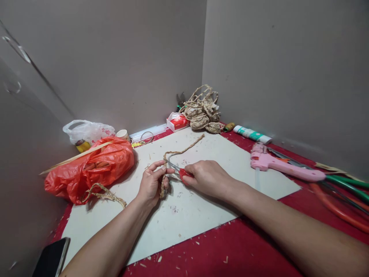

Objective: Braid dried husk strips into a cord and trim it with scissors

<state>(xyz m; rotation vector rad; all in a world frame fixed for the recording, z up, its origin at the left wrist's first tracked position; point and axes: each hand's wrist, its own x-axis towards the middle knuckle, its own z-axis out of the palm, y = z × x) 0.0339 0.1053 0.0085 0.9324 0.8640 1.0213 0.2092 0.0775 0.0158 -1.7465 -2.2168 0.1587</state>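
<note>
My left hand (152, 181) pinches a braided straw cord (184, 150) over the white sheet. One end of the cord reaches up and to the right, and the other hangs below the fingers. My right hand (206, 177) is closed round the red handles of small scissors (182, 174). The scissor blades point left and lie at the cord, beside my left fingertips. Whether the blades are parted is too small to tell.
A red plastic bag (98, 165) and a straw braid (108, 195) lie left, a phone (52, 257) at lower left. Coiled braids (201, 111) stand at the back. A pink glue gun (288, 166) and tools lie right. Straw scraps dot the white sheet (207, 219).
</note>
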